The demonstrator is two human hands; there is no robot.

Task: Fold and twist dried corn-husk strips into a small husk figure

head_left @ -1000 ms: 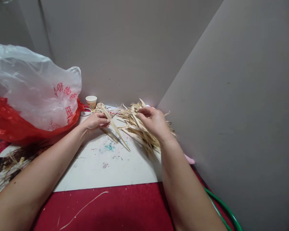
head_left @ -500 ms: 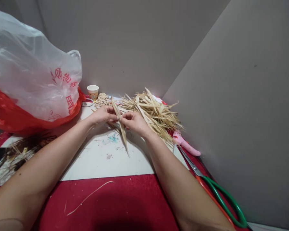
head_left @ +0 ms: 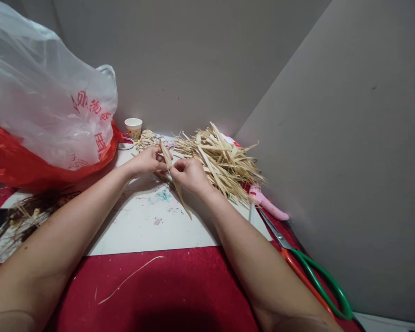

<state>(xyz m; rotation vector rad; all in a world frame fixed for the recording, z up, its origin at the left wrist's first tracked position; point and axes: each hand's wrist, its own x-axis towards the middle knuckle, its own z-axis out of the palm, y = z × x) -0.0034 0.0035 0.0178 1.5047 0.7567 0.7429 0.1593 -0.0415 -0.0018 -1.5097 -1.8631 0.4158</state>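
R hand [head_left: 190, 175] now joins L hand [head_left: 148, 161] pinching straw strip [head_left: 174, 182].

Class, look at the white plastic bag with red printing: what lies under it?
Under the white plastic bag a crumpled red plastic bag shows along its lower edge, resting on the white board. The white bag covers the rest, so anything further beneath cannot be seen.

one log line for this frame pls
left hand: pinching straw strip | right hand: pinching same strip | nearby: straw pile, scissors, paper cup, plastic bag
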